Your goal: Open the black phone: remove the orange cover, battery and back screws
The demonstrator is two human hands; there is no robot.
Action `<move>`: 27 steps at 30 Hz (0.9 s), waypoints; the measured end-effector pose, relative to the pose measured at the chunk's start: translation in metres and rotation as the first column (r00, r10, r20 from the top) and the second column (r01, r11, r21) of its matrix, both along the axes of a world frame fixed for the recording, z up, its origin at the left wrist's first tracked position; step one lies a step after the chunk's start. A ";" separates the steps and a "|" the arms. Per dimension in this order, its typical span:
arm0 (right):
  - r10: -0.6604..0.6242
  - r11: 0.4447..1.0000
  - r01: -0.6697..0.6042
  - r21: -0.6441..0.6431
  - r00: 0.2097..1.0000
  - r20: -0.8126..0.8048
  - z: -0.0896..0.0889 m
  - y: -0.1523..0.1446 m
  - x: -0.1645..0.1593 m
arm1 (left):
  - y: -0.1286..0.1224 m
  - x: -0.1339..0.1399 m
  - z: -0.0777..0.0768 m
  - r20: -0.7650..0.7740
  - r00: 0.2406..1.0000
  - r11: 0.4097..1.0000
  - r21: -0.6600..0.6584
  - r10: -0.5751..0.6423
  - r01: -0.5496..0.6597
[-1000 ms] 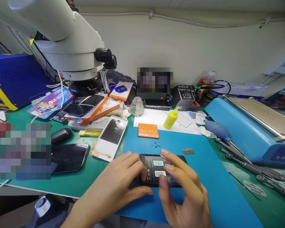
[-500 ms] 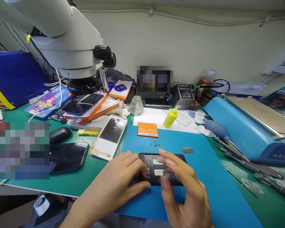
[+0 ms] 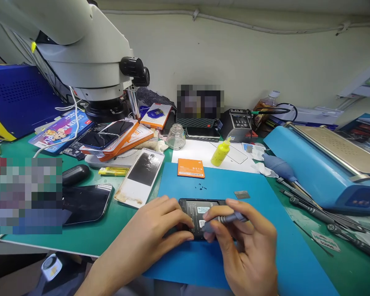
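Note:
On the blue mat lies a black phone, its battery bay facing up with white labels showing. My left hand grips the phone's left end, thumb at the near edge and fingers curled over the top. A dark grey screwdriver lies slantwise in my right hand, pinched between thumb and fingers above the phone's right half. My right fingers hide that half and the screwdriver's tip. Beyond the phone are several tiny black screws, an orange battery and a thin metal blade.
A white phone back and a dark phone lie to the left. The microscope overhangs the back left. A yellow bottle stands behind the mat. Several screwdrivers, a razor blade and a blue machine are on the right.
My right hand has shifted slightly right and turned the screwdriver, which now shows lengthwise across the fingers. My left hand stays on the phone's left end.

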State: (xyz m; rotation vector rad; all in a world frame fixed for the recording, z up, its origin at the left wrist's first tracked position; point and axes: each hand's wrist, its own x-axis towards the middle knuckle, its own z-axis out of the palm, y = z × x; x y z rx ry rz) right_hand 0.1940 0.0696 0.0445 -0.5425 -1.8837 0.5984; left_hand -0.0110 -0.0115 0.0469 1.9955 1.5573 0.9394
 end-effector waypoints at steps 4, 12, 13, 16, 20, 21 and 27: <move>0.060 0.998 -0.059 0.033 0.998 -0.024 0.000 0.001 0.002 | -0.002 0.000 -0.002 0.039 0.999 1.000 -0.010 0.024 -0.023; 0.103 0.988 -0.112 0.110 0.991 0.081 -0.010 -0.001 0.004 | 0.002 -0.001 0.002 0.180 0.936 0.953 -0.067 0.303 -0.295; 0.106 0.985 -0.118 0.123 0.989 0.099 -0.011 -0.001 0.004 | 0.002 0.000 0.002 0.186 0.929 0.947 -0.078 0.322 -0.312; 0.124 0.974 -0.149 0.170 0.981 0.149 -0.010 -0.001 0.004 | 0.001 0.000 0.001 0.191 0.912 0.932 -0.111 0.362 -0.346; 0.147 0.964 -0.190 0.186 0.964 0.221 -0.004 0.001 0.002 | 0.000 0.000 0.000 0.194 0.898 0.917 -0.140 0.395 -0.373; 0.145 0.963 -0.192 0.192 0.962 0.233 -0.001 0.001 0.001 | 0.000 0.000 0.000 0.194 0.896 0.915 -0.143 0.400 -0.378; 0.108 0.934 -0.200 0.295 0.948 0.301 0.017 0.001 -0.010 | 0.004 -0.001 -0.004 0.177 0.902 0.917 -0.139 0.394 -0.374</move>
